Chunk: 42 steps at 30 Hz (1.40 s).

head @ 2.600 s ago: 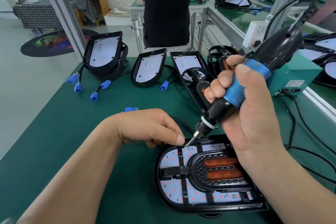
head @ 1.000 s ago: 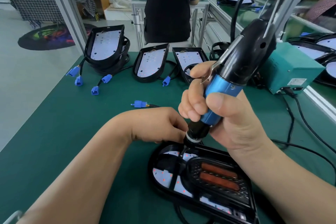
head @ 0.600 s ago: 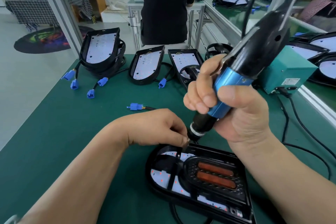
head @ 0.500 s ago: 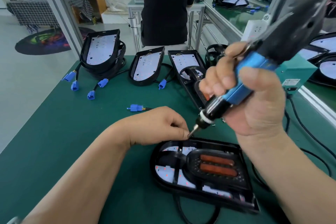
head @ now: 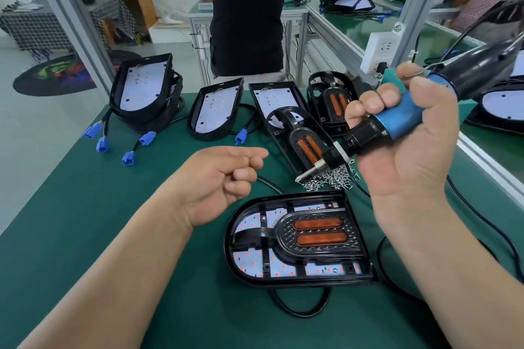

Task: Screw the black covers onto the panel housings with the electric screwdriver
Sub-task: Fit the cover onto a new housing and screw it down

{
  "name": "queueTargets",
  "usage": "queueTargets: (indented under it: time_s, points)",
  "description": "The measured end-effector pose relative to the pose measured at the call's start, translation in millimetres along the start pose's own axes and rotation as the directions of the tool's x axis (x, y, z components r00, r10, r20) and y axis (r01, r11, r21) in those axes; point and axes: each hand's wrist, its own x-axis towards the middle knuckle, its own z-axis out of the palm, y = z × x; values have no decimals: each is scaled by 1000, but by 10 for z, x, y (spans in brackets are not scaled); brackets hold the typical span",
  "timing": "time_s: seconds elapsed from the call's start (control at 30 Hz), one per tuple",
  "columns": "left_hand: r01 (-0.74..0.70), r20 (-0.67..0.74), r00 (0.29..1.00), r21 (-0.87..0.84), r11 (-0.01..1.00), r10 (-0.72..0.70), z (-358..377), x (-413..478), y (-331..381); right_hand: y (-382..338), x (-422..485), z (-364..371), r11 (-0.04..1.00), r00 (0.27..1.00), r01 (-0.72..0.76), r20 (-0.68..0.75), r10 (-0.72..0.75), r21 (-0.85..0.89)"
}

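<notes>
A black panel housing lies flat at the front of the green table, its black cover with two orange reflectors seated on the white LED board. My right hand grips the blue and black electric screwdriver above and behind the housing. The bit points down-left, its tip just over a pile of small screws. My left hand hovers left of the screws with the palm turned up and fingers loosely curled, holding nothing that I can see.
Further back are a stack of open housings, a single housing, another with a cover lying on it and spare covers. Blue connectors trail left. Black cables run right. A person in black stands behind.
The screwdriver has lifted off the near housing's top edge and swung back to the screw pile. My left hand has left the cover and turned palm up.
</notes>
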Motion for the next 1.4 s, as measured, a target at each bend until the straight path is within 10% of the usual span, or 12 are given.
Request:
queueTargets:
  time_s: [1.4]
  points:
    - [-104,251,967,204,973,51,33,-54,-27,1,-27,58,998,996,53,-70,-54,-13]
